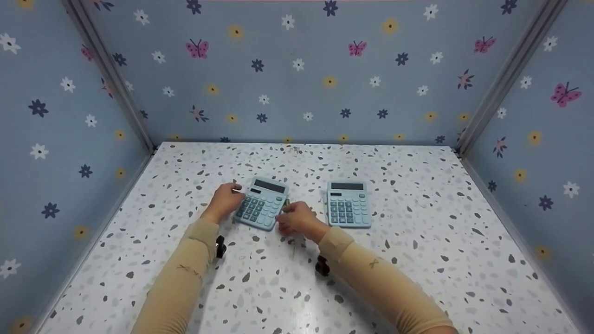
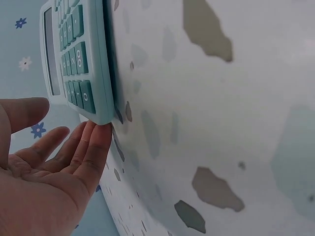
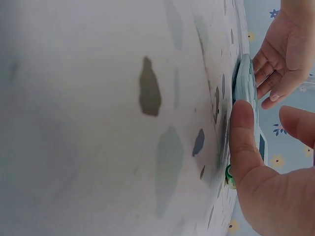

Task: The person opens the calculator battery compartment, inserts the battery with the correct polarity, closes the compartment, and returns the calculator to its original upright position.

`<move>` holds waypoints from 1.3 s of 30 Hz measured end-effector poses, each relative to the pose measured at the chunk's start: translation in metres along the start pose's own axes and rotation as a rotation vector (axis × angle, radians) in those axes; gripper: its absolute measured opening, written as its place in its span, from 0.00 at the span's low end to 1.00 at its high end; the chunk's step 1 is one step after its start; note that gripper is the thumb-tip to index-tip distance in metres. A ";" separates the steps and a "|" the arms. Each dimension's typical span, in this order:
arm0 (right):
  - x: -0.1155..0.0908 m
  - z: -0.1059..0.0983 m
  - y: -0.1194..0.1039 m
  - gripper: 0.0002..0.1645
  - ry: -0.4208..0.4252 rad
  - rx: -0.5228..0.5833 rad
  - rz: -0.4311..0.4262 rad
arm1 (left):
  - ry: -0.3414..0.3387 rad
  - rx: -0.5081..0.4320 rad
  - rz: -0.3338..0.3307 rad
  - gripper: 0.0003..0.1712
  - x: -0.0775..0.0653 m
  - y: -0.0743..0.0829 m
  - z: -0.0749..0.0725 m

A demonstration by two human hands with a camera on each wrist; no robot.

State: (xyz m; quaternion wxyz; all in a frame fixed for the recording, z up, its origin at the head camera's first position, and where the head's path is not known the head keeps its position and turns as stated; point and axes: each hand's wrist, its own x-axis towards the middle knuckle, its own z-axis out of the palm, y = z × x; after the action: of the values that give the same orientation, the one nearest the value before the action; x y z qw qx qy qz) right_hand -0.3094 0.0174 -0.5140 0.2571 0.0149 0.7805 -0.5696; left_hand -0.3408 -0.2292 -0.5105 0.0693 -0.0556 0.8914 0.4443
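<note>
Speckled white tabletop (image 1: 417,278); floral blue walls (image 1: 297,93). Left calculator (image 1: 262,204): face up, askew. Left hand (image 1: 225,202): fingers loosely extended, tips at that calculator's left edge, gripping nothing. Right hand (image 1: 301,218): digits parted at its right edge, no grip visible. Small green object (image 1: 287,202): beside this hand, partly hidden. Right calculator (image 1: 349,204): face up, square, untouched. Judged status: right one apparently settled; left one mid-handling, unfinished.

left fingers (image 2: 93,152) | touching calculator (image 2: 78,54) corner | speckled tabletop (image 2: 231,113) | floral wall (image 2: 22,46)
</note>
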 end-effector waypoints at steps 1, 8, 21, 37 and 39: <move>0.000 0.001 -0.001 0.31 0.004 -0.002 0.002 | 0.000 0.003 0.000 0.33 0.000 0.000 0.000; 0.005 0.010 -0.002 0.26 0.044 -0.018 0.004 | -0.016 0.037 -0.003 0.32 0.000 0.005 0.002; 0.009 0.016 -0.009 0.12 0.086 -0.034 -0.007 | -0.057 0.073 -0.030 0.30 0.004 0.006 0.002; 0.008 0.019 -0.012 0.11 0.125 -0.095 -0.065 | -0.001 0.060 0.033 0.28 0.000 0.007 -0.003; 0.007 0.018 -0.014 0.11 0.142 -0.107 -0.076 | 0.006 0.060 0.043 0.28 -0.001 0.009 -0.005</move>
State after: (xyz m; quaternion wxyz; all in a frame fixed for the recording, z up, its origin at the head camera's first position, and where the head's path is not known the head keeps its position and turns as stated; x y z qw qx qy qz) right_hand -0.3131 -0.0059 -0.5087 0.1798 0.0119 0.8260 -0.5340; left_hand -0.3415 -0.2281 -0.5003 0.0586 -0.0357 0.9055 0.4187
